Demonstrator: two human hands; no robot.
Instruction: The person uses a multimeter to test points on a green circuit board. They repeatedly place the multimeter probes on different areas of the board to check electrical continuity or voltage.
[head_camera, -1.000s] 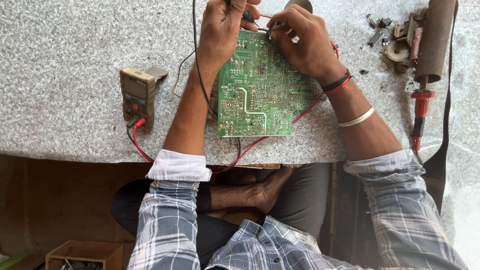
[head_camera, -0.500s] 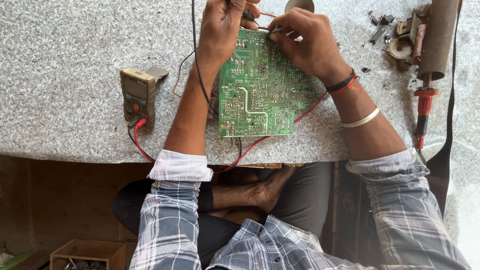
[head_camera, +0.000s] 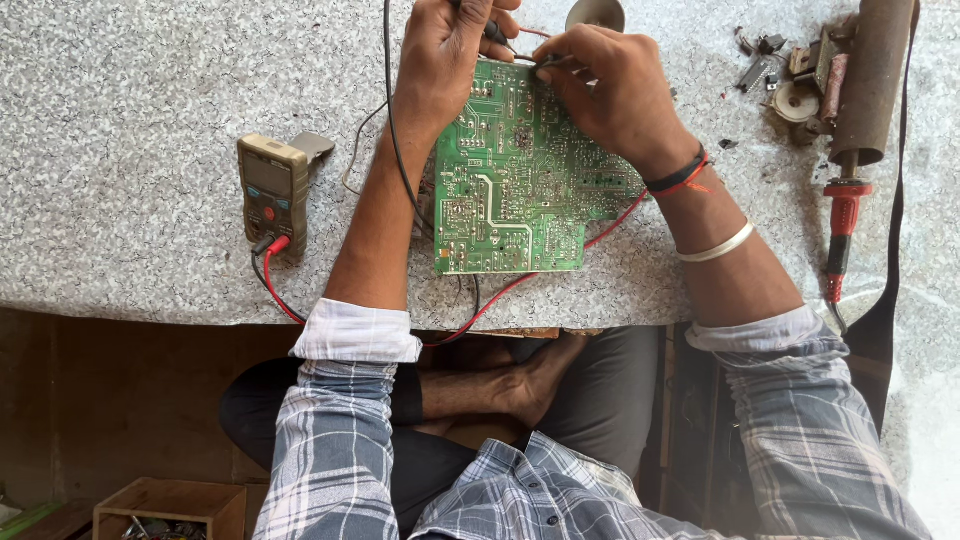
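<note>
The left hand (head_camera: 445, 55) is closed around a black probe (head_camera: 497, 33), its tip down at the far edge of the green board (head_camera: 515, 175). The right hand (head_camera: 610, 90) pinches a thin probe tip (head_camera: 545, 62) between thumb and forefinger, touching the same far edge just beside the left hand's probe. Both hands sit where they were half a second ago; the right fingers have curled a little tighter over the board's corner, and the two probe tips stand slightly closer together.

The board lies flat, solder side up, on the speckled table (head_camera: 120, 120), unmoved. A black lead (head_camera: 392, 130) runs down along the left forearm, and a red lead (head_camera: 610, 225) passes out from under the board's right side towards the table's near edge.

The meter (head_camera: 272, 190) lies well to the left of the board, its leads plugged in at its near end, as before. To the right, a red-handled soldering iron (head_camera: 842, 225) lies beside a rusty cylinder (head_camera: 872, 80) and a small heap of metal parts (head_camera: 790, 75), all unchanged.
</note>
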